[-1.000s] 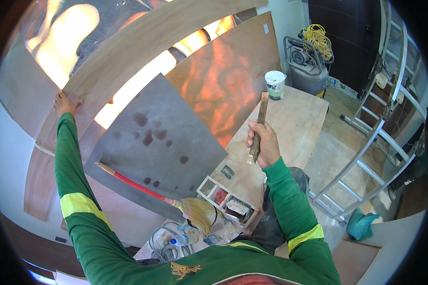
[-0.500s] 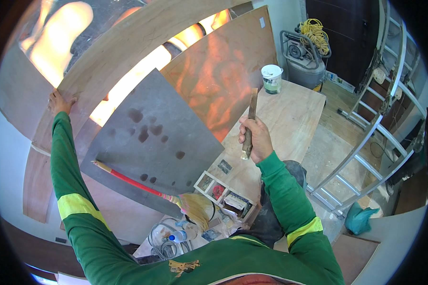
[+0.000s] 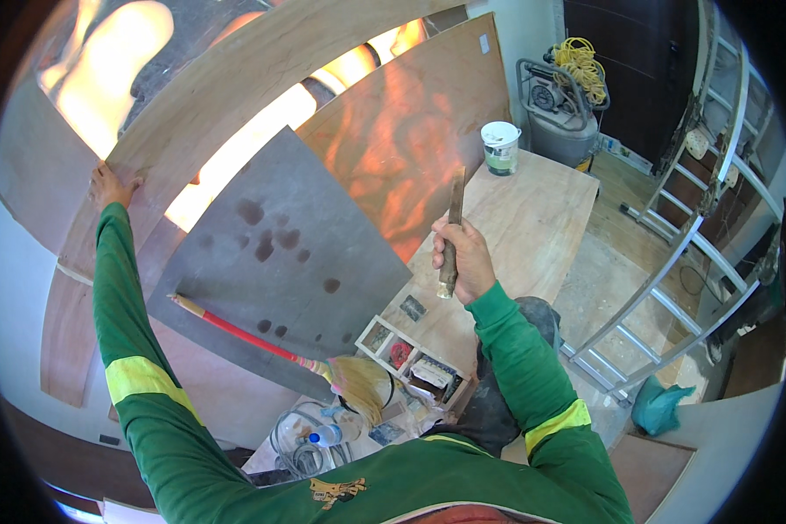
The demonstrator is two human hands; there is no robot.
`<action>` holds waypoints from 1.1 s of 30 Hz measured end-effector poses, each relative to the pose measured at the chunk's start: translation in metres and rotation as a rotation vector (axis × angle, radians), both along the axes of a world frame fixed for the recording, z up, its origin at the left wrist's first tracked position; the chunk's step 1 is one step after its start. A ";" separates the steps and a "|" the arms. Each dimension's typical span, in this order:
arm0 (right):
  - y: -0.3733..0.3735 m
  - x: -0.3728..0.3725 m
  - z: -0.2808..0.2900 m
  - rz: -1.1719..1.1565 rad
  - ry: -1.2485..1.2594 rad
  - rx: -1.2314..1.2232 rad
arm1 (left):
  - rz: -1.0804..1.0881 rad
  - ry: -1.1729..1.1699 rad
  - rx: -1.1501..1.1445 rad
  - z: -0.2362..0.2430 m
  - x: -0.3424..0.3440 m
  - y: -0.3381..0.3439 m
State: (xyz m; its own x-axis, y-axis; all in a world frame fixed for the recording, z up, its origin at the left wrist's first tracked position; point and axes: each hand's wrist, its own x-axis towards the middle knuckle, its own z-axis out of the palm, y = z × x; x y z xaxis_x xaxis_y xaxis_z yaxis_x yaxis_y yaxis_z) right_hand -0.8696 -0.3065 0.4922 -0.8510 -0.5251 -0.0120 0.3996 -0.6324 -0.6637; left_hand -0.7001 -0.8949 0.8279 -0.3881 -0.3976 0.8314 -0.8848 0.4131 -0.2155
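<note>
Beside the surface: bracing step, I judge.
Right hand clasps chisel; left hand splayed on plywood strip; next needs steady pressure.

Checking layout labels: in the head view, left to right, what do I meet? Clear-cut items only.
Left grip → blue-capped bottle → chisel-like tool held in the right grip → white bucket → grey machine → teal bundle.
</note>
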 end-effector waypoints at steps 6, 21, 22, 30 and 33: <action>-0.001 0.001 0.002 -0.004 0.002 0.011 | 0.003 -0.001 -0.004 0.001 -0.001 0.003; -0.001 0.002 0.003 -0.006 0.016 0.015 | -0.039 0.010 0.004 -0.001 -0.001 0.005; -0.001 0.001 0.003 -0.005 0.014 0.014 | -0.037 0.008 0.004 -0.002 -0.001 0.003; -0.009 -0.004 0.006 0.050 -0.036 0.027 | -0.046 -0.033 -0.082 -0.001 -0.001 -0.050; -0.017 -0.005 -0.002 0.002 0.038 0.174 | 0.027 -0.101 -0.102 -0.011 0.003 -0.097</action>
